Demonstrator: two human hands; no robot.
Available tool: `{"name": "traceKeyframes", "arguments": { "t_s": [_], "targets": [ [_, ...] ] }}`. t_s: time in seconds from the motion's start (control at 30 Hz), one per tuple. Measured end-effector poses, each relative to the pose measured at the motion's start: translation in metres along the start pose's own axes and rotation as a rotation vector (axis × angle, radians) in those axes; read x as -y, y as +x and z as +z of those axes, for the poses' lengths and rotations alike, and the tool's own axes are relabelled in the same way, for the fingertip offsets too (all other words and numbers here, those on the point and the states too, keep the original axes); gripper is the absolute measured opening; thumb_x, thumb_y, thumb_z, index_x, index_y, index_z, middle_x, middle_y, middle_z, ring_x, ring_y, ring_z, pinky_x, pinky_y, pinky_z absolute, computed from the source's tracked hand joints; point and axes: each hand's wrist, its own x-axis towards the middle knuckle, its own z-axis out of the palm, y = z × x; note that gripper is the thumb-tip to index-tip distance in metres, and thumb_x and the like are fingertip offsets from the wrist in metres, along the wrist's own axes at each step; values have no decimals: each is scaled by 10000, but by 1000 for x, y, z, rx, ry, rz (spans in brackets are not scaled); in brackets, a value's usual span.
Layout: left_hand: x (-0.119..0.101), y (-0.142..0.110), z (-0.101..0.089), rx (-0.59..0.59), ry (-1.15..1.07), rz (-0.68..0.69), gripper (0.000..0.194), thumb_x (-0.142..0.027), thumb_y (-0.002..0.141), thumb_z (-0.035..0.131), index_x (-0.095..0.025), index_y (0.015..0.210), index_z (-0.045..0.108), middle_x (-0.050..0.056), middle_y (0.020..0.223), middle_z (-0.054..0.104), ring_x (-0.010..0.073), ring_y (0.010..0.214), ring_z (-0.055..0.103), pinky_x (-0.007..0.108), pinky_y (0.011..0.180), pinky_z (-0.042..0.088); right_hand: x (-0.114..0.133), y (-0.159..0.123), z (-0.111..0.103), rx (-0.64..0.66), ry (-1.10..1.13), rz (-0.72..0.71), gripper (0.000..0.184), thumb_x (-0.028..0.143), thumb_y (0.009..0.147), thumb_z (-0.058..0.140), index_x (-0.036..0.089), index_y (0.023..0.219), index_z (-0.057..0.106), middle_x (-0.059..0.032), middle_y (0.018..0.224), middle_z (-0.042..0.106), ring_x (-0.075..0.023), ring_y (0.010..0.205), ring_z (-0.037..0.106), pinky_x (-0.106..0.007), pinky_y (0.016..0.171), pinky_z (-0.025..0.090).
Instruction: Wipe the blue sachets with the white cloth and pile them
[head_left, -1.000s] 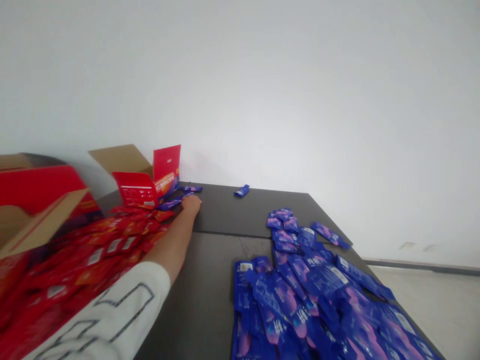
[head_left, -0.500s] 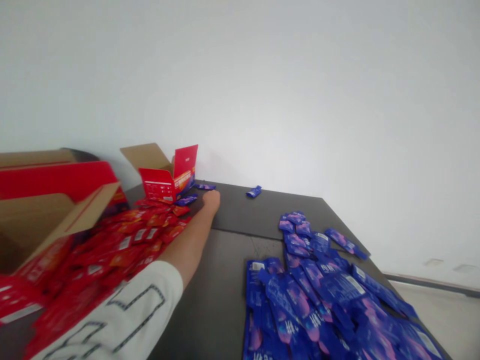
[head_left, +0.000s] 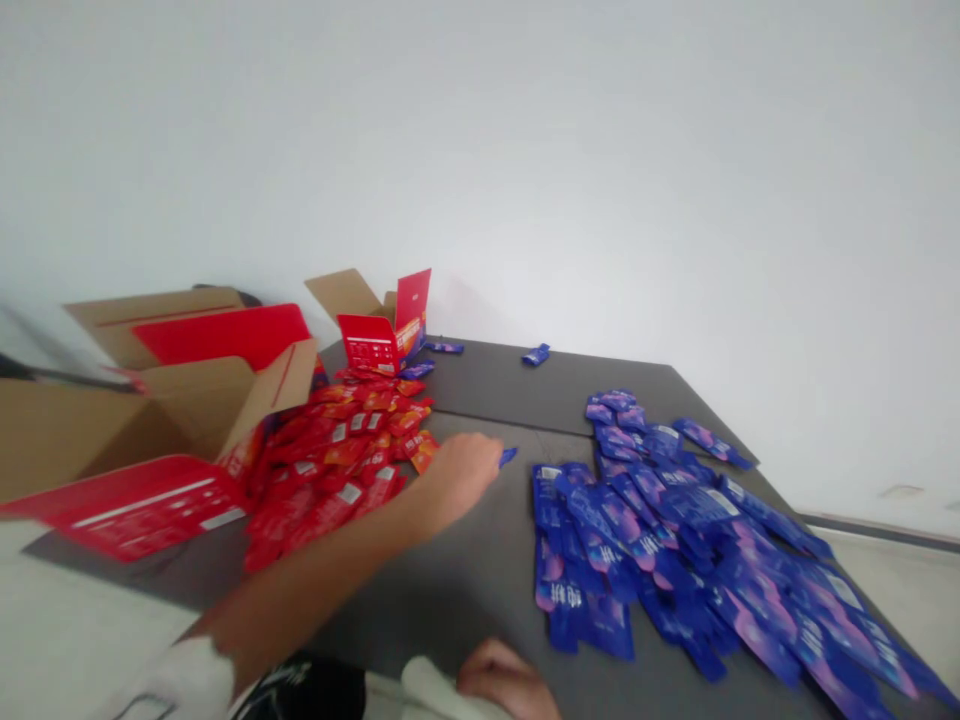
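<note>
My left hand (head_left: 466, 478) reaches over the dark table between the red and blue piles. Its fingers are closed on a blue packet (head_left: 509, 457), of which only one end sticks out beyond them. At the bottom edge, by the table's near side, my right hand (head_left: 506, 680) is partly in view with its fingers curled; whether anything is inside is hidden. To the right spreads a heap of blue and pink packets (head_left: 622, 515), several overlapping. Red packets (head_left: 337, 480) lie heaped left of my left arm.
A large open red carton (head_left: 172, 500) stands at the left, flaps spread. Behind the red heap is a smaller open red box (head_left: 371, 340). Single blue packets lie near it, one (head_left: 536, 354) farther back. A white wall (head_left: 600, 180) rises behind the table (head_left: 480, 390).
My left hand has drawn back from the far blue packets toward me and to the right, now with a blue packet. My right hand has come into view. The camera view has shifted.
</note>
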Motion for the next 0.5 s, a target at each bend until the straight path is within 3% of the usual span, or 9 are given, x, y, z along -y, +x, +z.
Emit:
{"name": "traceKeyframes", "arguments": {
  "t_s": [0.1,0.23,0.4,0.5],
  "targets": [
    [5,-59,6,-37,-39,143,193,-99,971,543,-210,943,698,66,939,721,201,839,696,294,739,542,2,0,5,-28,46,-54,584,746,889,570,209,918,797,-84,818,642,-213,757,648,-306,677,537],
    [19,-117,29,-58,-41,222,206,-58,945,572,-209,1019,691,48,968,687,204,887,648,293,720,526,34,-2,6,-116,80,24,526,706,851,673,187,813,756,-59,821,613,-181,714,593,-275,651,480],
    [22,-165,55,-66,-89,275,244,-80,924,651,-218,1118,704,46,1036,711,207,920,627,304,757,547,53,0,3,-142,35,4,486,653,879,681,175,841,760,-67,835,639,-198,759,619,-280,676,485],
    [19,-185,63,-106,-156,298,285,-186,947,685,-221,1229,688,74,1216,711,228,1097,639,351,928,574,52,1,4,-193,29,12,383,556,907,700,178,892,764,-66,869,658,-197,783,632,-280,696,505]
  ]
}}
